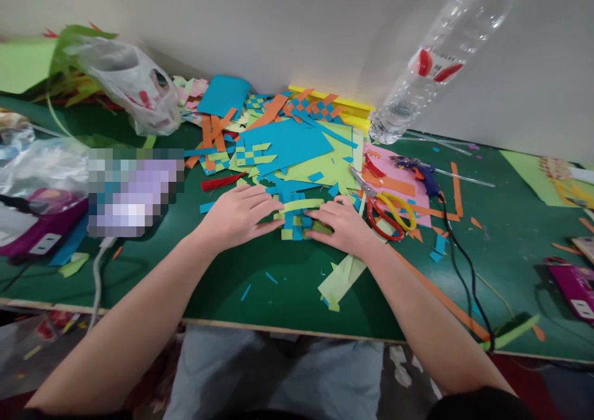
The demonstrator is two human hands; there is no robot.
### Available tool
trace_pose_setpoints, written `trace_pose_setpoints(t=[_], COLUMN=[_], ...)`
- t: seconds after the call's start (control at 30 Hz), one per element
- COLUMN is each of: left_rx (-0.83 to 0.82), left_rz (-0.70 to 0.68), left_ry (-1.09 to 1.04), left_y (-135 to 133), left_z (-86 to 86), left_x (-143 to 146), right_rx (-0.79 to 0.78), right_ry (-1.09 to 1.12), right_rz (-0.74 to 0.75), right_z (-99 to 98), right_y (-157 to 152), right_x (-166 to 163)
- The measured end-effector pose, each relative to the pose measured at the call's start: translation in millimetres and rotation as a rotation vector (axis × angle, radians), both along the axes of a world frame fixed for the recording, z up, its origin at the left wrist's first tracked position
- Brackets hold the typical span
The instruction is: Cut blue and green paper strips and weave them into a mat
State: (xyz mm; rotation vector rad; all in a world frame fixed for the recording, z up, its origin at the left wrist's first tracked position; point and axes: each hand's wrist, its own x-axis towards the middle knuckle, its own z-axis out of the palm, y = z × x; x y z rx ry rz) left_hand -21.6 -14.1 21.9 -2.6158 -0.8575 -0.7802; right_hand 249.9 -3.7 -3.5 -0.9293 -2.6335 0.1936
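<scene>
In the head view, a small checked weave of blue and light green paper strips (293, 225) lies low on the table between my hands. My left hand (236, 219) pinches its left side, with thumb and fingertips close together. On the other side, my right hand (342, 225) has its fingers closed at the weave's right edge. A light green paper strip (304, 205) bows across the top, its ends near the fingertips of both hands. Right of my right hand lie red-handled and yellow-handled scissors (390, 213). A red tassel (223, 182) lies just beyond my left hand.
Blue paper sheets (288, 141) and scraps cover the table's back. A clear bottle (436, 67) stands at the back right, near a blue glue gun (424, 175) with a black cord. To the left are a blurred-out phone (139, 191) and a plastic bag (134, 86).
</scene>
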Motion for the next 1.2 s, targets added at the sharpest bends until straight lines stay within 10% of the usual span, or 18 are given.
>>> trace_pose_setpoints(t=[1.2], left_rx=[0.083], left_rz=[-0.041], left_ry=[-0.008], left_y=[-4], left_z=[-1.4], left_x=[5], right_rx=[-0.029], right_ry=[-0.031], right_rz=[-0.015], right_z=[2.3], right_y=[0], right_x=[-2])
